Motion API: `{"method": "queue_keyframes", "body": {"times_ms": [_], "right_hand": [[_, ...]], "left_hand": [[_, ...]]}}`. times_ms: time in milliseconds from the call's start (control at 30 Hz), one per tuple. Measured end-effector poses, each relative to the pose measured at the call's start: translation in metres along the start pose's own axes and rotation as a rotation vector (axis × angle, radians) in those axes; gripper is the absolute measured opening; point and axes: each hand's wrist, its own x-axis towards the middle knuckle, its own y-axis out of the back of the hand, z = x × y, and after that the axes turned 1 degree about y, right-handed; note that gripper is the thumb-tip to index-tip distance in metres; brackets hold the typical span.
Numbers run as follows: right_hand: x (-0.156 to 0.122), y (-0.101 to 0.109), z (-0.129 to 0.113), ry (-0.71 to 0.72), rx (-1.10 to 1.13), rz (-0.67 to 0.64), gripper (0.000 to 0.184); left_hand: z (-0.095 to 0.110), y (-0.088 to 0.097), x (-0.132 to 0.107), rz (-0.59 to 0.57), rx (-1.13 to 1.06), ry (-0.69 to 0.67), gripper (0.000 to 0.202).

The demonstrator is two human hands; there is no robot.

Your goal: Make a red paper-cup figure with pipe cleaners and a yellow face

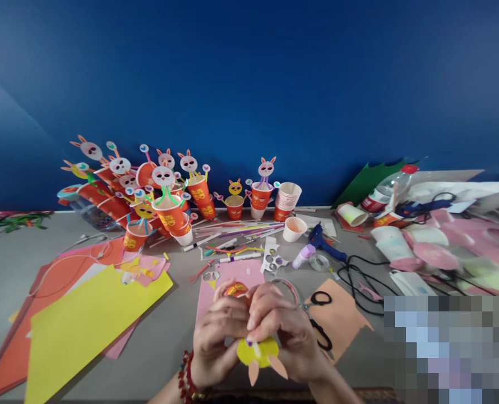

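- Yellow rabbit-face cutout [258, 352] hangs upside down between the two hands at the near edge of the table [169, 336]. Its two pink ears point down toward the person.
- Left hand [216, 331]: fingers curled shut around a red paper cup [236, 290], of which only the top shows above the knuckles. A red beaded bracelet [186, 376] sits on this wrist.
- Right hand [287, 331]: closed, with the thumb pressed against the left hand. Its fingers fold over the upper part of the cutout. The exact grip point is hidden.
- Both hands touch each other above a pink sheet [241, 273].
- Scissors [320, 314], black-handled, lie just right of the right hand on an orange sheet [342, 317].
- A large yellow sheet [85, 320] lies to the left, well apart from the hands.
- Farther back: a blue glue gun [323, 242], a purple glue stick [303, 256], a tape roll [319, 262] and loose straws [236, 230].
- Finished rabbit cups [165, 202] stand grouped against the blue wall, with a stack of cups [286, 200] to their right.
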Motion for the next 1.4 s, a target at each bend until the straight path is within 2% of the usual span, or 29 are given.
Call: {"method": "queue_keyframes", "body": {"times_ms": [400, 533, 633, 833, 1400], "right_hand": [[-0.004, -0.003, -0.003, -0.028, -0.023, -0.002, 0.001], [-0.008, -0.005, -0.004, -0.062, -0.029, 0.031, 0.010], [-0.009, -0.005, -0.004, -0.090, -0.024, 0.034, 0.009], [-0.007, -0.004, -0.003, -0.058, -0.012, 0.019, 0.014], [-0.003, -0.001, -0.001, -0.033, 0.060, -0.053, 0.003]], "left_hand": [[0.002, -0.005, 0.000, 0.052, -0.063, 0.025, 0.014], [-0.001, -0.006, -0.005, 0.060, -0.096, 0.036, 0.010], [-0.003, -0.006, -0.007, 0.060, -0.108, 0.037, 0.010], [-0.003, -0.004, -0.007, 0.050, -0.112, 0.026, 0.008], [-0.003, -0.001, -0.012, 0.000, -0.097, 0.032, 0.005]]}}
